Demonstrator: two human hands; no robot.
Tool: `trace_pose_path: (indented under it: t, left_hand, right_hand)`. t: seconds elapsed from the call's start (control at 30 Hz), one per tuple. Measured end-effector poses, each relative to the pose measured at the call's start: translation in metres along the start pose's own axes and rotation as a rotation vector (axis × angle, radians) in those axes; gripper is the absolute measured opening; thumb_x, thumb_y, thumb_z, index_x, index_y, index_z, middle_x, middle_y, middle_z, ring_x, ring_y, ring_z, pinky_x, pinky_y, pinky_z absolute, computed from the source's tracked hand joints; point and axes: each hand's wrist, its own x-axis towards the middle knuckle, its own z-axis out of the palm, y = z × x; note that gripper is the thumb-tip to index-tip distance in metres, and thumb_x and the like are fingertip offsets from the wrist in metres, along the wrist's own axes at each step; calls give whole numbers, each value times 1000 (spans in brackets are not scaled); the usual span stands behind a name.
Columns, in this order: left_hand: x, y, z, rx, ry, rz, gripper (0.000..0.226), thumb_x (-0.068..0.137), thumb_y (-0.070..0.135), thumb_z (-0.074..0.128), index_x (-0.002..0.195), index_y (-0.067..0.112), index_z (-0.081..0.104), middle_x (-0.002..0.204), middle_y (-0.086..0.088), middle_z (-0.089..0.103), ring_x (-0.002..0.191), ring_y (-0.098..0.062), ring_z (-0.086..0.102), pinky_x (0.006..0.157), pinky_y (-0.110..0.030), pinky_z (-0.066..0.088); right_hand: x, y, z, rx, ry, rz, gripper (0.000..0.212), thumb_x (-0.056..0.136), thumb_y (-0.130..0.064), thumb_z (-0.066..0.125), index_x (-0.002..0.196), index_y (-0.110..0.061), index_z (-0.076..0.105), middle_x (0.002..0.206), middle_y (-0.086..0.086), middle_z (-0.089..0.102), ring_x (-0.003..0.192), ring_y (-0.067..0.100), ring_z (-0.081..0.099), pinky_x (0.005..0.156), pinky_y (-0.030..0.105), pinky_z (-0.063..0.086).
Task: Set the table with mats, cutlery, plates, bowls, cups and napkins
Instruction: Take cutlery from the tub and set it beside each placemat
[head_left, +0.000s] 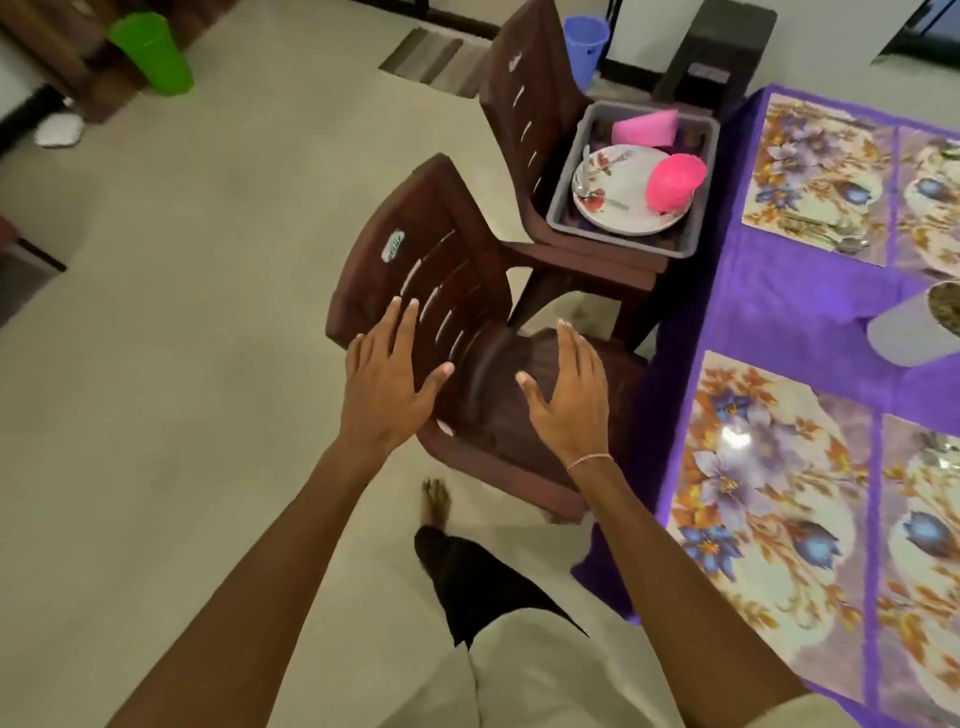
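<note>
Left to right:

- Left hand (387, 379): fingers straight and spread over the backrest of the near brown plastic chair (441, 249), gripping nothing. Contact unclear.
- Right hand (566, 400): also flat and released, over that chair's seat. Holds nothing.
- Far chair (511, 98): a grey tub (563, 202) sits on its seat, just beside the table edge. It holds the remaining stock: floral plates (623, 174) with a spoon on top, a pink cup (672, 182), and another pink item at the back (cup or napkin, can't tell).
- Table, purple cloth (779, 296): floral mats are laid along the chair-side edge, near mat (769, 467) and far mat (815, 171). Cutlery (836, 236) lies on the far mat's near edge. A pale cup (914, 327) stands between the mats.

My read: mats done, and she's between pickups. Next, step past the near chair, reach into the tub and bring a plate to the bare near mat. The chair sits in the way.
</note>
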Motion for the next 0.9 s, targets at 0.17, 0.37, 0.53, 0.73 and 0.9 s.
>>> trace_pose_path:
  t: [0.17,0.37,0.53,0.73,0.9]
  left_hand:
    - [100,-58,-22,12,-58,76,84,99,66,44,164,22,15,171,-6,18,154,-30,27,123,-55,24]
    - [201,-110,-40,16,-167,149,82,100,63,47,163,21,16,169,-10,21,155,-28,24,124,-51,22]
    - [271,-134,-37,-11,-223,256,83,99,65,48,163,21,18,169,-9,23,155,-27,25,124,-52,24]
    - [386,-191,-29,-49,-328,403,87,98,63,51,164,20,15,171,-8,19,156,-26,21,125,-48,16]
    - [473,-231,-37,-115,-371,467,86,98,62,53,163,17,18,169,-11,22,155,-27,23,124,-49,18]
  right_hand:
    - [77,-39,46,-2,59,149,80,96,-48,62,160,-14,27,162,8,35,152,27,29,122,49,30]
    - [152,-85,84,-12,109,282,81,96,-49,63,159,-15,27,161,8,37,150,28,32,120,51,34]
    - [199,-108,111,-29,144,364,82,97,-51,62,161,-15,24,164,7,32,152,28,29,120,53,33]
    - [270,-138,168,-77,194,515,83,97,-55,57,162,-16,21,166,7,29,152,29,29,120,53,34]
    - [320,-170,201,-109,285,640,82,98,-53,58,161,-13,26,164,7,34,149,29,33,118,51,36]
